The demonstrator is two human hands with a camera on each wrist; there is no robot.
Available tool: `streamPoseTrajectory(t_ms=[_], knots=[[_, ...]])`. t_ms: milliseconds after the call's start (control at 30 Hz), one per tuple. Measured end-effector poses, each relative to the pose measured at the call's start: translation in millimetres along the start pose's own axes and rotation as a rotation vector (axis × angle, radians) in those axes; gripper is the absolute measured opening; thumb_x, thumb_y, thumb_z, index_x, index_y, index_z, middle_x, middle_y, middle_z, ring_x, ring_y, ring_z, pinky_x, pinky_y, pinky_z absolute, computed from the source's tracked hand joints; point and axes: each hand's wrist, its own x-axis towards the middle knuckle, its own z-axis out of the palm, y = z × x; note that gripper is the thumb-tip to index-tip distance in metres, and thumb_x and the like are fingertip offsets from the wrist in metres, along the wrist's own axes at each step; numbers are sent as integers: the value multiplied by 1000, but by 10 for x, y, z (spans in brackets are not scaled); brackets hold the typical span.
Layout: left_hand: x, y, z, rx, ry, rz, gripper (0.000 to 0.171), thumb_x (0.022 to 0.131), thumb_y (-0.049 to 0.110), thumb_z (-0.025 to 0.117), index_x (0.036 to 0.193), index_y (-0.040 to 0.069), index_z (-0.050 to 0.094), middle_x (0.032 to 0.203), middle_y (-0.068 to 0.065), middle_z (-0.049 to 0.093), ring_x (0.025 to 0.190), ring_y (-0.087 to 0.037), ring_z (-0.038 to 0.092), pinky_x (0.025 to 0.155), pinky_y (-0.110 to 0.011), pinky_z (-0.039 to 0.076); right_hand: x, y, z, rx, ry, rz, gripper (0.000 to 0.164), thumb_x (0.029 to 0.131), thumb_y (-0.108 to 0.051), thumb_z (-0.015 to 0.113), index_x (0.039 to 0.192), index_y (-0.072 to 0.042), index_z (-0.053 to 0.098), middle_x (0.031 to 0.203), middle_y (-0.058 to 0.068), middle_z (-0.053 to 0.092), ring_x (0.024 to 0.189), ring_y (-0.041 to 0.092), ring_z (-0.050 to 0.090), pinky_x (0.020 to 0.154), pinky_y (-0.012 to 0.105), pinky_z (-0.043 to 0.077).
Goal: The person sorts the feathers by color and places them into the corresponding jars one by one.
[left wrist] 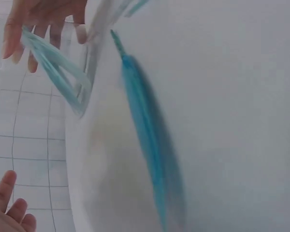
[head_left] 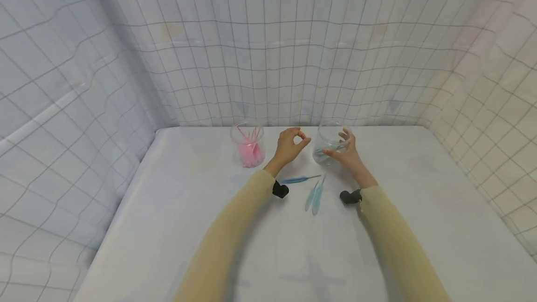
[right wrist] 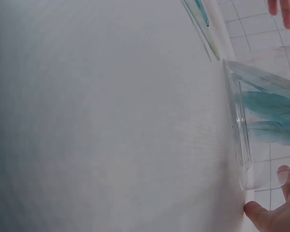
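My right hand [head_left: 350,155] holds a clear jar [head_left: 320,133] from its right side, thumb in front and fingers near the rim. Pale blue feathers [left wrist: 55,67] lean inside this jar. To its left is my left hand [head_left: 288,146], thumb and forefinger bent toward each other in a ring, with nothing visible between them. A darker blue feather [head_left: 295,180] lies on the white table [head_left: 201,236] below the left hand, its quill pointing right. Two lighter blue feathers [head_left: 317,197] lie between my wrists, quills pointing away from me.
Left of my left hand stands a second clear jar [head_left: 236,140], with pink feathers [head_left: 250,154] in it, quills up. A checked white cloth [head_left: 277,69] hangs behind the table and along both sides. Each wrist wears a small black camera.
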Motion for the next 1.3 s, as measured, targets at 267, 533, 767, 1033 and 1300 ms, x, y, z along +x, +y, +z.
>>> streamPoseTrajectory(t_ms=[267, 533, 767, 1033, 1300], knots=[[-264, -41, 85, 205, -369, -63, 24, 83, 45, 71, 90, 22, 73, 143, -15, 39, 136, -37, 22, 107, -53, 17, -8, -6, 0, 0, -1, -11, 104, 80, -31, 78, 149, -22, 0, 154, 7, 12, 140, 29, 13, 109, 50, 17], [-384, -26, 154, 294, -466, -37, 22, 78, 45, 76, 85, 25, 72, 147, -17, 34, 138, -38, 14, 109, -53, 10, -4, -30, 4, -6, -14, 5, 105, 80, -31, 78, 149, -22, -1, 155, 7, 11, 140, 30, 12, 110, 50, 15], [-414, -4, 152, 335, -461, -12, 19, 81, 42, 74, 81, 23, 71, 147, -16, 34, 139, -38, 14, 110, -51, 9, 17, 11, -2, -1, -5, -11, 108, 78, -35, 79, 149, -23, 0, 155, 7, 12, 140, 30, 12, 109, 51, 16], [-438, 1, 157, 418, -483, 44, 20, 87, 41, 67, 83, 21, 69, 147, -14, 35, 140, -36, 13, 111, -49, 10, -1, -3, -7, -3, -18, -11, 108, 78, -37, 79, 149, -25, -1, 155, 5, 11, 140, 29, 12, 109, 50, 16], [-469, 22, 132, 467, -518, 84, 25, 96, 36, 55, 96, 15, 67, 149, -16, 31, 141, -35, 10, 112, -47, 8, 4, -1, -4, -4, -11, -17, 107, 78, -34, 79, 149, -24, -1, 154, 6, 12, 140, 30, 13, 109, 50, 17]])
